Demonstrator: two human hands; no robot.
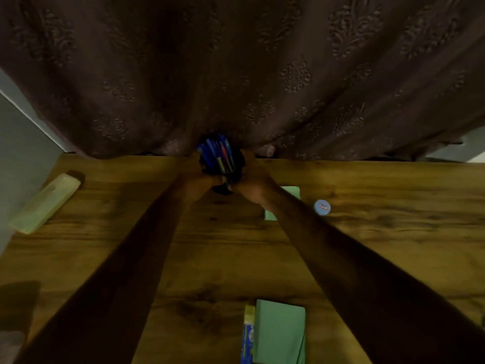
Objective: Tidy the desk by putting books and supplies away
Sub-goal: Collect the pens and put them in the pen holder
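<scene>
A: Pen holder (237, 166), where?
B: 12 o'clock, far edge of the desk (367, 232), up against the curtain (236, 61). Blue pens (219, 153) stood in it, one red.
A: Grips?
B: Left grip (198, 181) was wrapped round its left side and right grip (252, 186) round its right, both grasping it (dim, fingers barely readable).
A: Others?
B: Green case (44, 203) lay at 9 o'clock. Green pad (291, 193) at 1 o'clock was partly under the right wrist, with a round blue cap (322, 207) near it. Green book (279, 334) at 6 o'clock lay over a blue-yellow book (248, 337).
</scene>
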